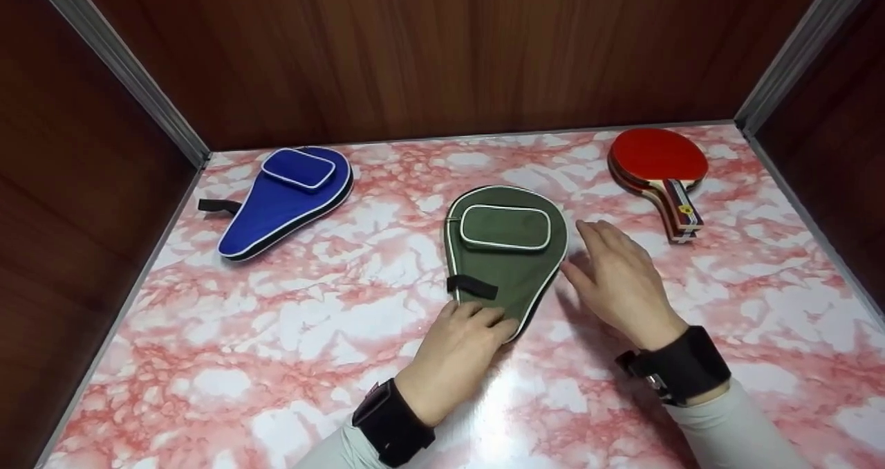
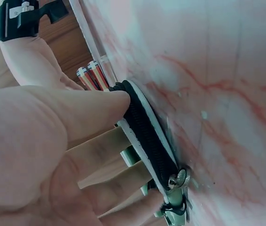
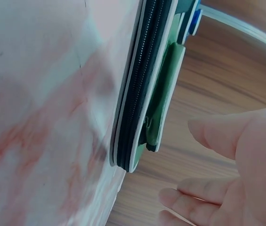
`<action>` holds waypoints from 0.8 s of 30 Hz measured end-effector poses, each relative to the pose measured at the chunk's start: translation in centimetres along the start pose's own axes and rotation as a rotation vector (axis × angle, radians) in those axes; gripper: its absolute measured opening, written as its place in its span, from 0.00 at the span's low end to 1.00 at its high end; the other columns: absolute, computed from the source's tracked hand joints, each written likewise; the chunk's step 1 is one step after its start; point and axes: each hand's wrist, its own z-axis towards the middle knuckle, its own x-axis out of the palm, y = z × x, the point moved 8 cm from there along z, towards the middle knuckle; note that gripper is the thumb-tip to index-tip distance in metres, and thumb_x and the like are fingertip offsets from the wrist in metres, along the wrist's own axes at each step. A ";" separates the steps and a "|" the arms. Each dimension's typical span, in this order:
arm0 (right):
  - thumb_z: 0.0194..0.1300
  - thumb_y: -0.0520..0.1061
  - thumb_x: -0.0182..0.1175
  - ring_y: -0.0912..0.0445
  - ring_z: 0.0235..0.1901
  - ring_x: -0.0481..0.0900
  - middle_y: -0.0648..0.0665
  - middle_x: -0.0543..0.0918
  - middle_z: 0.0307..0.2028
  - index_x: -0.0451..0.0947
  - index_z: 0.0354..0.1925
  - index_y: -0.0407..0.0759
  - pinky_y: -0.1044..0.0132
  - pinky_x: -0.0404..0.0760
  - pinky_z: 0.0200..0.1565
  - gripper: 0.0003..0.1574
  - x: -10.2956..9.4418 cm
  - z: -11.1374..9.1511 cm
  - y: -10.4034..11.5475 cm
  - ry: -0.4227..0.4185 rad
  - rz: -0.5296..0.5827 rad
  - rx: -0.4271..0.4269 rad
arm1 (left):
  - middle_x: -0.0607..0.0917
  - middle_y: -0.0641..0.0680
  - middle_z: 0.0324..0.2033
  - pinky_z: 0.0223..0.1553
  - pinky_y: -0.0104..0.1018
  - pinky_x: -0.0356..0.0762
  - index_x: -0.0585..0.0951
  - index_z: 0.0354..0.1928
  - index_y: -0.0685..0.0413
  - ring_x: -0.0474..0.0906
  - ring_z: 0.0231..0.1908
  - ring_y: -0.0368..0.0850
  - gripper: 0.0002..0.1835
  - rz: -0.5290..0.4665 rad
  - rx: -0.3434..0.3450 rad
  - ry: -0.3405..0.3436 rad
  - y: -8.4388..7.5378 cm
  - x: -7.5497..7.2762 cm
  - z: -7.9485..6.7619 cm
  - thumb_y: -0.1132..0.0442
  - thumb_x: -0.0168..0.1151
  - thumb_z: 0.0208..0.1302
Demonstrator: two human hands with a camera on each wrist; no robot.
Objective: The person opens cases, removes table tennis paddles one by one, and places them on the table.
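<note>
Dark wooden walls [image 1: 449, 47] are set around the far edge and both sides of the table [image 1: 332, 358], whose top is patterned in red and white marbling. Near the middle of that surface a green case [image 1: 515, 268] is laid flat, its rounded end pointed away and its narrow end turned toward the person. A blue case [image 1: 273, 206] of similar shape is placed at the far left, tilted so that its narrow end is aimed at the near left. At the far right two paddles [image 1: 657, 161] are stacked, a red face uppermost, with their handles directed toward the near side.

The narrow end of the green case is grasped by the left hand [image 1: 456, 351], its fingers laid over the top and its thumb pressed to the edge. The right hand [image 1: 619, 279] is held just beside the case's right edge, relaxed and with nothing grasped; in the right wrist view its thumb and fingers are seen apart from the case. Black bands [image 1: 681, 365] are worn on both wrists.

A white-edged pocket [image 1: 505, 227] is borne on the wide part of the green case, and a short black strap [image 1: 473, 287] is lain across its left side. Along the side a black zipper [image 2: 144, 136] is shown, with a small metal pull [image 2: 182, 178].
</note>
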 end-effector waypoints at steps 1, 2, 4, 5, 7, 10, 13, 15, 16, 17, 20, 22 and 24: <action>0.77 0.49 0.67 0.28 0.76 0.66 0.21 0.72 0.73 0.66 0.79 0.27 0.28 0.60 0.75 0.44 -0.1 0.0 0.1 -0.002 -0.001 -0.001 | 0.90 0.46 0.51 0.52 0.49 0.83 0.89 0.50 0.42 0.86 0.54 0.49 0.11 0.008 -0.005 0.002 0.0 0.0 0.1 0.63 0.70 0.68; 0.77 0.49 0.67 0.28 0.76 0.66 0.21 0.72 0.73 0.66 0.79 0.27 0.29 0.60 0.75 0.44 -0.1 0.0 0.1 -0.004 -0.001 -0.002 | 0.90 0.46 0.51 0.52 0.49 0.83 0.89 0.51 0.42 0.86 0.54 0.49 0.12 0.014 -0.009 0.004 0.0 0.1 0.1 0.63 0.69 0.69; 0.77 0.50 0.67 0.28 0.76 0.66 0.21 0.72 0.73 0.67 0.79 0.28 0.29 0.60 0.75 0.44 -0.3 0.0 0.3 -0.009 -0.001 -0.004 | 0.90 0.46 0.52 0.51 0.49 0.83 0.89 0.52 0.42 0.86 0.54 0.49 0.12 0.019 -0.019 0.007 0.1 0.2 0.3 0.63 0.69 0.69; 0.77 0.50 0.67 0.28 0.76 0.66 0.21 0.72 0.73 0.67 0.79 0.28 0.29 0.60 0.75 0.44 -0.3 0.0 0.3 -0.011 -0.001 -0.004 | 0.90 0.46 0.52 0.51 0.48 0.83 0.89 0.53 0.42 0.86 0.54 0.49 0.13 0.020 -0.023 0.007 0.2 0.3 0.4 0.63 0.69 0.70; 0.78 0.50 0.67 0.28 0.76 0.67 0.21 0.72 0.73 0.67 0.79 0.28 0.30 0.60 0.75 0.44 -0.4 0.0 0.4 -0.016 -0.003 -0.007 | 0.91 0.47 0.53 0.51 0.48 0.84 0.90 0.55 0.42 0.86 0.54 0.50 0.14 0.025 -0.029 0.003 0.3 0.4 0.6 0.63 0.68 0.70; 0.78 0.50 0.67 0.28 0.76 0.67 0.22 0.72 0.73 0.67 0.79 0.28 0.30 0.61 0.75 0.43 -0.5 0.1 0.6 -0.021 -0.005 -0.014 | 0.91 0.48 0.52 0.49 0.47 0.84 0.90 0.56 0.42 0.86 0.53 0.50 0.14 0.038 -0.039 -0.011 0.5 0.6 1.0 0.62 0.68 0.71; 0.78 0.50 0.67 0.29 0.76 0.67 0.22 0.73 0.73 0.68 0.78 0.27 0.31 0.61 0.75 0.43 -0.4 0.0 0.7 -0.023 -0.008 -0.019 | 0.91 0.48 0.51 0.47 0.47 0.83 0.90 0.55 0.43 0.86 0.52 0.51 0.15 0.049 -0.040 -0.019 0.8 0.8 1.4 0.63 0.71 0.68; 0.78 0.49 0.67 0.29 0.76 0.67 0.23 0.73 0.73 0.68 0.78 0.27 0.31 0.61 0.76 0.43 -0.4 -0.1 0.7 -0.023 -0.010 -0.018 | 0.90 0.49 0.52 0.46 0.48 0.83 0.89 0.56 0.44 0.86 0.51 0.51 0.17 0.051 -0.039 -0.020 1.0 1.0 1.7 0.66 0.72 0.66; 0.77 0.49 0.68 0.29 0.76 0.67 0.23 0.73 0.73 0.68 0.78 0.27 0.31 0.61 0.76 0.43 -0.4 -0.1 0.7 -0.024 -0.012 -0.020 | 0.90 0.49 0.52 0.46 0.48 0.83 0.89 0.56 0.44 0.86 0.52 0.51 0.18 0.053 -0.038 -0.021 1.1 1.1 1.9 0.66 0.72 0.65; 0.77 0.49 0.68 0.30 0.76 0.67 0.23 0.73 0.74 0.68 0.78 0.27 0.31 0.61 0.76 0.43 -0.3 -0.1 0.8 -0.022 -0.012 -0.021 | 0.90 0.49 0.52 0.46 0.48 0.83 0.89 0.56 0.45 0.86 0.51 0.51 0.18 0.056 -0.038 -0.025 1.2 1.2 2.1 0.67 0.72 0.65; 0.78 0.49 0.67 0.30 0.77 0.67 0.23 0.73 0.73 0.68 0.78 0.27 0.32 0.61 0.76 0.43 -0.2 -0.1 0.8 -0.017 -0.012 -0.022 | 0.90 0.50 0.51 0.46 0.48 0.84 0.89 0.56 0.45 0.86 0.50 0.52 0.17 0.067 -0.044 -0.035 1.6 1.4 2.6 0.66 0.70 0.67; 0.78 0.49 0.67 0.30 0.77 0.67 0.23 0.73 0.74 0.68 0.78 0.27 0.32 0.61 0.76 0.43 -0.1 -0.2 0.9 -0.011 -0.010 -0.022 | 0.90 0.50 0.51 0.46 0.49 0.84 0.89 0.56 0.46 0.87 0.49 0.53 0.16 0.068 -0.055 -0.035 2.0 1.6 3.0 0.66 0.69 0.68; 0.78 0.49 0.67 0.30 0.77 0.67 0.23 0.73 0.74 0.68 0.78 0.27 0.32 0.61 0.76 0.43 0.0 -0.2 0.9 -0.004 -0.008 -0.018 | 0.90 0.51 0.51 0.46 0.50 0.85 0.89 0.56 0.46 0.87 0.49 0.54 0.17 0.064 -0.065 -0.032 2.5 1.8 3.5 0.67 0.69 0.67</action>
